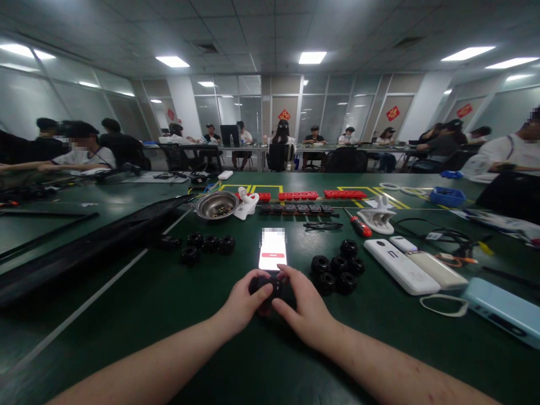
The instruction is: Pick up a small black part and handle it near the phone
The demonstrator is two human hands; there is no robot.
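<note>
In front of me, my left hand (242,301) is closed round a small black wheel (275,288), its thumb lying across the top. From the other side, my right hand (307,306) curls its fingers and thumb about the same wheel, partly hiding it. Just beyond my fingertips lies a phone (270,260) with a lit white screen and a red button. Similar black wheels (338,265) are grouped to the right of my right hand. Several more black wheels (210,243) sit to the left of the phone.
A metal bowl (216,206) with small parts stands behind the left wheels. Further back are red strips (297,196) and a black strip (297,210). To the right lie a screwdriver (360,226), white cases (400,266) and a light-blue box (504,310). A long black panel (93,244) stretches left.
</note>
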